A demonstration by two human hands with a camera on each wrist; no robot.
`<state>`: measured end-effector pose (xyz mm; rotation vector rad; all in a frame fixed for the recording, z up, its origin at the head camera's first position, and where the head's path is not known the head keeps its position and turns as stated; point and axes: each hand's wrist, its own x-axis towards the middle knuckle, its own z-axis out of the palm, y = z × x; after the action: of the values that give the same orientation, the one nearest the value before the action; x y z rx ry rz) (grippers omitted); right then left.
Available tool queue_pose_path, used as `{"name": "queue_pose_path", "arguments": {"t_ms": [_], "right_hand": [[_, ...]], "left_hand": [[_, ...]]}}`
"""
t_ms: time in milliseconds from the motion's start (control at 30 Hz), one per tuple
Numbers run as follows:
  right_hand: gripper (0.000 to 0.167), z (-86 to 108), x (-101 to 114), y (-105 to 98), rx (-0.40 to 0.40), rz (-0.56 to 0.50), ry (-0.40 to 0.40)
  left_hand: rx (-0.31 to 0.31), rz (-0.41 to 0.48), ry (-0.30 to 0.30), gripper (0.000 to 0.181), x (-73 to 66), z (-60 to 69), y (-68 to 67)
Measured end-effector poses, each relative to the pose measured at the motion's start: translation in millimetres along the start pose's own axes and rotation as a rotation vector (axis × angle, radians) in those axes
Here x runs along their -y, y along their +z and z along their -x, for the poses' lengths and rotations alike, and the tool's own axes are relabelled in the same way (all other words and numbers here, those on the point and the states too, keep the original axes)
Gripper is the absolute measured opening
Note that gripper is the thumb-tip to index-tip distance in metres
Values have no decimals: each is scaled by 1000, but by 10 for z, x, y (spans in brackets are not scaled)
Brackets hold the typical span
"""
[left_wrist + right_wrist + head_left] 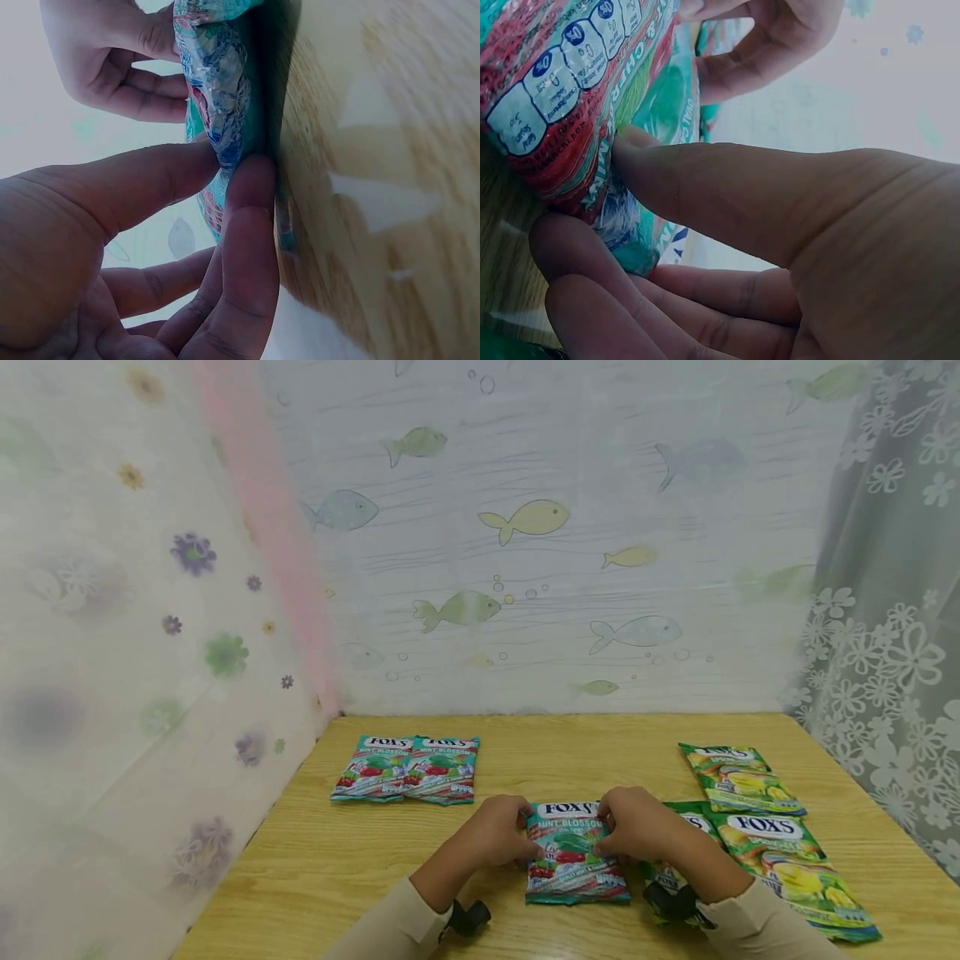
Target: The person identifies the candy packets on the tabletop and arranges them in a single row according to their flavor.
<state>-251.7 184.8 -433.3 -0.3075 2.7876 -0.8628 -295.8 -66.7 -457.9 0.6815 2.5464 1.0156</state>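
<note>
Pinching opposite edges, our left hand (498, 835) and right hand (639, 827) grasp the Mint Blossom packet (572, 867). We have it just left of the green-and-yellow packets (791, 872) on the wooden table (585, 756).

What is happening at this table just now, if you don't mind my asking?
A person's left hand and right hand are holding a teal Fox's Mint Blossom pack, one at each side. Two more Mint Blossom packs lie together toward the far left of the wooden table. On the right lie three green packs, one partly hidden by the right arm.
</note>
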Motion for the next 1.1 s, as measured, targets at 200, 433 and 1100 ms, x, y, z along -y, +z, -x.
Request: {"name": "queue_pose_path", "arguments": {"t_ms": [200, 433, 1100], "right_hand": [[49, 8, 16, -14, -7, -2, 14], [49, 17, 28, -12, -13, -7, 16], [47, 0, 9, 15, -21, -2, 12]], "left_hand": [[1, -2, 0, 56, -20, 5, -16], [2, 8, -11, 56, -5, -7, -18], [-2, -21, -12, 56, 16, -29, -9]]}}
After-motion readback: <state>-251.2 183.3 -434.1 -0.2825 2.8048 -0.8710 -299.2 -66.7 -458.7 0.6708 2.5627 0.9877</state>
